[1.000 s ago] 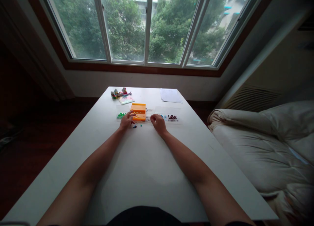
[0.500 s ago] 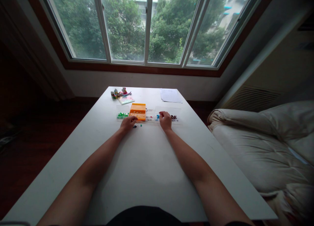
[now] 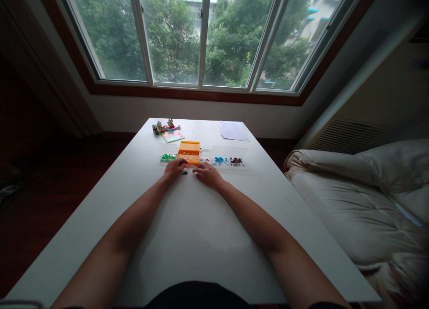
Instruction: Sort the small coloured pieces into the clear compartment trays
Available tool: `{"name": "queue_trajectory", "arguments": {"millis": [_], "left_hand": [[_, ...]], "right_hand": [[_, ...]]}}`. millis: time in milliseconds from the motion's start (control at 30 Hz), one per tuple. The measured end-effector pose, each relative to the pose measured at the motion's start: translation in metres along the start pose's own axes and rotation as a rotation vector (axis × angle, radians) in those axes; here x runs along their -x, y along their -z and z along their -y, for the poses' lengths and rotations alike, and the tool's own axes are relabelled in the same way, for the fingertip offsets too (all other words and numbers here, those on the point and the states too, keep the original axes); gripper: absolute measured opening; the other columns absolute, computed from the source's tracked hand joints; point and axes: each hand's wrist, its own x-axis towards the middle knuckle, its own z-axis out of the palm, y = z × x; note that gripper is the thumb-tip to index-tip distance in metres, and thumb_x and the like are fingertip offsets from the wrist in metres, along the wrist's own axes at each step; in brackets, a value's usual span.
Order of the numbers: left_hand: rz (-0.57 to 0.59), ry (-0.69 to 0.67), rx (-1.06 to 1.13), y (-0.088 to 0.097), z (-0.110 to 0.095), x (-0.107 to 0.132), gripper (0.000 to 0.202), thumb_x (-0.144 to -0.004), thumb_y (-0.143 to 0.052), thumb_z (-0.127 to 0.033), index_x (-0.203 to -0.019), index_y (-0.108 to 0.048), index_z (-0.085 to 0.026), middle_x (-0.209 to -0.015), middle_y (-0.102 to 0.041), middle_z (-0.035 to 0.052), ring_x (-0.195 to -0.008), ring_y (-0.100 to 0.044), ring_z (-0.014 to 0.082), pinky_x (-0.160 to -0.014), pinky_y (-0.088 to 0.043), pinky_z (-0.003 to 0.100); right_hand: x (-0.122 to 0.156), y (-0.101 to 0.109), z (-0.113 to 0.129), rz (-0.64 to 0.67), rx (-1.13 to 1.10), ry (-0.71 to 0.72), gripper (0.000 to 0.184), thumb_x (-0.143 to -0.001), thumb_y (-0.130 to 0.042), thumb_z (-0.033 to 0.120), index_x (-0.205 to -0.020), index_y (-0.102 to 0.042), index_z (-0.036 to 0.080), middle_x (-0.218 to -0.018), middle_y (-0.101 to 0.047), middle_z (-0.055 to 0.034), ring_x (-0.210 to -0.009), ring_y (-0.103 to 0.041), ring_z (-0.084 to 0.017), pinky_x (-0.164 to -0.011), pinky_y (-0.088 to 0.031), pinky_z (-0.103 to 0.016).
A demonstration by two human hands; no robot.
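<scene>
White table [image 3: 201, 237]: orange tray [image 3: 189, 153] long axis points windowward.

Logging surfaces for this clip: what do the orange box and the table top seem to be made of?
The orange box looks like moulded plastic: even, saturated colour, crisp edges, low sheen. The table appears to be a smooth white laminate or painted board, with a soft matt reflection of window light; the core material cannot be told.

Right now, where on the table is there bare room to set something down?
The near half of the white table, between the forearms, is bare. Crowded: the far strip around the orange tray, green pieces, blue pieces, both hands, left and right.
</scene>
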Motion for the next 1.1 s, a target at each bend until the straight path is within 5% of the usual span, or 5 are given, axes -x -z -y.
{"name": "queue_trajectory", "arguments": {"millis": [267, 733, 867, 1100], "left_hand": [[0.015, -0.012, -0.047, 0.002, -0.008, 0.004, 0.021, -0.085, -0.059, -0.025, -0.096, -0.077, -0.023, -0.087, -0.074, 0.0039, -0.075, -0.063, 0.0194, -0.069, -0.045, 0.027], [0.123, -0.359, -0.23, -0.007, -0.034, 0.011, 0.018, -0.084, -0.065, -0.024, -0.098, -0.076, -0.024, -0.098, -0.066, 0.008, -0.097, -0.057, 0.0253, -0.087, -0.046, 0.038], [0.13, -0.382, -0.259, -0.007, -0.037, 0.013, 0.015, -0.087, -0.062, -0.025, -0.091, -0.076, -0.024, -0.094, -0.066, 0.0087, -0.096, -0.056, 0.0255, -0.086, -0.046, 0.038], [0.162, -0.353, -0.228, -0.005, -0.039, 0.014, 0.016, -0.087, -0.059, -0.023, -0.088, -0.075, -0.022, -0.094, -0.068, 0.0098, -0.097, -0.057, 0.0257, -0.085, -0.046, 0.037]], "right_hand": [[0.001, -0.002, -0.004, -0.017, -0.017, -0.035, 0.013, -0.09, -0.065, 0.016, -0.097, -0.073, 0.024, -0.106, -0.066, -0.0064, -0.098, -0.055, -0.022, -0.093, -0.044, -0.035], [0.005, 0.0, -0.017, -0.073, 0.057, -0.276, 0.003, -0.089, -0.069, 0.022, -0.089, -0.073, 0.023, -0.097, -0.065, -0.0074, -0.099, -0.054, -0.025, -0.088, -0.038, -0.036], [0.006, 0.007, -0.018, -0.2, 0.046, -0.293, 0.007, -0.092, -0.064, 0.019, -0.09, -0.07, 0.021, -0.094, -0.066, -0.0077, -0.097, -0.055, -0.025, -0.09, -0.037, -0.037], [0.014, 0.017, -0.051, -0.485, -0.007, -0.563, 0.016, -0.091, -0.055, 0.019, -0.099, -0.068, 0.019, -0.083, -0.067, -0.0055, -0.084, -0.059, -0.023, -0.085, -0.041, -0.035]]}}
